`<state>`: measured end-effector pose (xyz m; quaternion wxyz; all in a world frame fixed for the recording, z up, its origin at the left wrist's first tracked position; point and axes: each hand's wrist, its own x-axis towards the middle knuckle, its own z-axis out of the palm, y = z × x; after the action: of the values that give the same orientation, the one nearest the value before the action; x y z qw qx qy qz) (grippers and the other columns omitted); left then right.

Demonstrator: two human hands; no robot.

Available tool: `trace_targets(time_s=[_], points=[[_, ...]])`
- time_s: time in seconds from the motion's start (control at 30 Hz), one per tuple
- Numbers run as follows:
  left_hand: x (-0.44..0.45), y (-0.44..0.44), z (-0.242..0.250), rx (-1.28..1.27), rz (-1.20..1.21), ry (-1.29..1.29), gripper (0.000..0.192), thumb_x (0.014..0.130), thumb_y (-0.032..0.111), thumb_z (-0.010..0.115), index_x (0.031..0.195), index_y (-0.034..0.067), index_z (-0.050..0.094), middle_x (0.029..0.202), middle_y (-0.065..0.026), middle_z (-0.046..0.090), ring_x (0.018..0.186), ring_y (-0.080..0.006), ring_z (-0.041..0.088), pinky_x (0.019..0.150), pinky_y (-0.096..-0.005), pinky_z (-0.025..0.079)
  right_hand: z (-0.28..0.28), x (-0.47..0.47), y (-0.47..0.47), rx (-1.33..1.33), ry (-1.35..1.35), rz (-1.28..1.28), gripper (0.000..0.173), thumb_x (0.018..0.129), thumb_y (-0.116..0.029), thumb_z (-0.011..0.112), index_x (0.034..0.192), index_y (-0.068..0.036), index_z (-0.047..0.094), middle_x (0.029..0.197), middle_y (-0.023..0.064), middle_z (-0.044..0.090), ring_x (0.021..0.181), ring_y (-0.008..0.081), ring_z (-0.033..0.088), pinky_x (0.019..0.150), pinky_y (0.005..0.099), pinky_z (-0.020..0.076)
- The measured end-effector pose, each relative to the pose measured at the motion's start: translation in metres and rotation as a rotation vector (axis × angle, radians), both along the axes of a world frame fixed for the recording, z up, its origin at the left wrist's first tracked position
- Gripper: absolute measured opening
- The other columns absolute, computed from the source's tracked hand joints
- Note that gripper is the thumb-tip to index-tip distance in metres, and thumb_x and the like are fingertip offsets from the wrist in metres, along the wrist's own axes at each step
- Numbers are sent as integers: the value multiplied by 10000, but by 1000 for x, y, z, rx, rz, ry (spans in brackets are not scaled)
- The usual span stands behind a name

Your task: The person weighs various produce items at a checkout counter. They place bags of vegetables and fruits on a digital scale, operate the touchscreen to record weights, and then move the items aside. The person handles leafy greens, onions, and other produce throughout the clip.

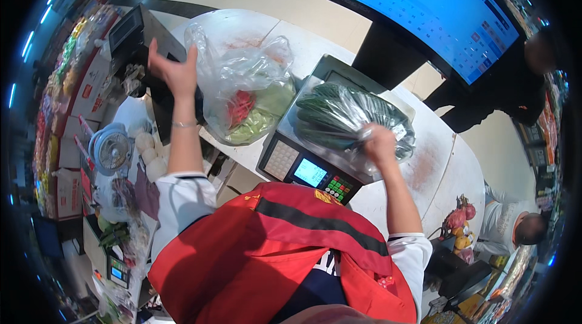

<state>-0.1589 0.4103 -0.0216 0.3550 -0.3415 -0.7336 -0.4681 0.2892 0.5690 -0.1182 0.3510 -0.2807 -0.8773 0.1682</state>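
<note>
My right hand (381,144) grips the gathered neck of a clear plastic bag of long dark green vegetables (327,115), which look like cucumbers. The bag lies on the plate of a weighing scale (291,126) with a lit display and coloured keys. My left hand (175,69) is raised beside a black machine (150,37) on the left, fingers spread and nothing held. Between my hands, a large clear plastic bag (248,96) with pale green leafy produce and something red rests on the white counter.
A large blue touch screen (427,10) stands beyond the scale. A small fan (111,150) is at the left, near a second scale (118,271). Red and yellow fruit (460,219) lies at the counter's right end. People are at the right.
</note>
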Motion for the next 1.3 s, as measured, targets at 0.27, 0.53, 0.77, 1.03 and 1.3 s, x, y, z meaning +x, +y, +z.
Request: trace_targets(time_s=[0.27, 0.53, 0.77, 1.03, 1.3], points=[[-31, 86, 10, -903, -1011, -678, 427, 791, 127, 692, 1198, 26, 612, 1093, -115, 680, 1023, -239, 631, 940, -344, 471, 58, 117, 86, -824, 936, -429, 379, 1016, -384, 505, 711, -179, 408, 562, -72, 339, 482, 74, 330, 461, 245, 283], [34, 167, -81, -1134, -712, -355, 404, 752, 310, 770, 1043, 45, 675, 991, -177, 695, 919, -328, 651, 838, -414, 504, 40, 290, 106, -828, 1320, -359, 501, 1055, -436, 365, 635, -177, 280, 521, -53, 222, 455, 96, 198, 434, 265, 195], [61, 54, 83, -1410, -692, -205, 229, 723, 178, 672, 879, 12, 699, 768, -186, 681, 716, -322, 661, 664, -409, 504, -69, 361, 111, -675, 964, -646, 501, 1058, -426, 349, 621, -194, 270, 511, -61, 267, 452, 68, 254, 431, 253, 213], [89, -56, 196, -1158, -626, -314, 210, 711, 49, 616, 910, -14, 642, 726, -78, 607, 654, -130, 554, 610, -291, 460, -23, 228, 124, 9, 182, -567, 426, 904, -271, 689, 1164, 51, 584, 1116, 171, 640, 991, 236, 607, 888, 351, 461], [89, -67, 151, -1009, -1773, -351, 361, 750, 74, 610, 1111, 46, 619, 761, -44, 635, 562, -138, 534, 530, -271, 419, 76, -226, -108, -818, -113, 1190, 785, 651, -444, 834, 1227, 7, 547, 1176, 142, 608, 1108, 240, 560, 924, 372, 431]])
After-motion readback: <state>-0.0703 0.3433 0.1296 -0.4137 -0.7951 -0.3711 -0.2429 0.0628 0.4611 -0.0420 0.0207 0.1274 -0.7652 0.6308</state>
